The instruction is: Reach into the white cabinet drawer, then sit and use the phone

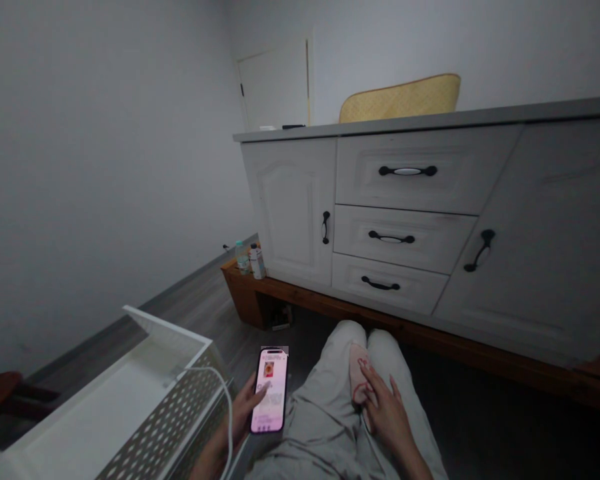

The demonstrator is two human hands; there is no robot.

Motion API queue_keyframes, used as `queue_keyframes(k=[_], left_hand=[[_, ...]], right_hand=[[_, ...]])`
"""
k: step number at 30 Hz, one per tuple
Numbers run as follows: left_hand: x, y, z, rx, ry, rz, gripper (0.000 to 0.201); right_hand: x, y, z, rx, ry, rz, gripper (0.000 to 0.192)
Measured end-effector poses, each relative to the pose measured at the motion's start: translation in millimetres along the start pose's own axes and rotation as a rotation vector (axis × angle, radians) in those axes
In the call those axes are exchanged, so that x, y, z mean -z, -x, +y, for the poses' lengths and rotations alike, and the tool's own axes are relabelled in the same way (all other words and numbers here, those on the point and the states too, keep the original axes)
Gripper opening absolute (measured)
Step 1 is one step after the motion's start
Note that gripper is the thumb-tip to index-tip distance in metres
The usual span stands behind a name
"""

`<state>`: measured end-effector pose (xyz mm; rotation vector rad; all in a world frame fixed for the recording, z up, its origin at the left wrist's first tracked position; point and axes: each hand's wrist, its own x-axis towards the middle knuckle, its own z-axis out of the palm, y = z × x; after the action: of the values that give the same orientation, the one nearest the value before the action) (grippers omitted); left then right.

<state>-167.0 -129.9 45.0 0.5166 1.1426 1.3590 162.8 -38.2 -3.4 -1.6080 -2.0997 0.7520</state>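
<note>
My left hand (245, 407) is wrapped round a smartphone (269, 393), its thumb lying over the lit pink screen. The screen shows a small red picture and lines of text too small to read. A white cable (229, 400) loops past my left wrist. My right hand (383, 405) rests on my lap, fingers stretched out over a flat pink piece with red line drawings (356, 363). The hand covers part of that piece, and I cannot tell what kind of thing it is. Under it are my light-coloured trousers (325, 407).
A white cabinet (295, 207) with dark handles stands ahead on a wooden base (300, 297). Two bottles (250, 260) sit at the base's left end. A woven board (400, 100) leans on top. To my left are a white perforated rack (155, 407) and a red stool (0, 393).
</note>
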Motion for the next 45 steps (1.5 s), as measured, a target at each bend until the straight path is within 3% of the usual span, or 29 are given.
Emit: queue_keyframes(k=[5,13,19,28,38,45], left_hand=[[2.4,-5,-8,-0.038,-0.084,0.025,0.085],[2.8,1,-8,-0.078,-0.076,-0.074,0.105],[-6.4,1,-5,-0.092,-0.115,0.034,0.085],[-10.1,2,-2,-0.1,-0.132,0.036,0.075],[-16.9,5,6,-0.134,-0.034,0.0,0.079],[-18.5,7,12,-0.129,-0.076,-0.059,0.094]], right_hand=[[-1,-1,1,0.012,-0.002,0.02,0.056],[-2,1,2,0.021,0.006,0.009,0.058],[0,0,1,0.013,0.003,0.007,0.057],[-1,0,0,0.019,0.0,0.018,0.058],[-2,0,2,0.026,-0.005,0.01,0.058],[-3,-1,3,0.017,-0.001,0.02,0.058]])
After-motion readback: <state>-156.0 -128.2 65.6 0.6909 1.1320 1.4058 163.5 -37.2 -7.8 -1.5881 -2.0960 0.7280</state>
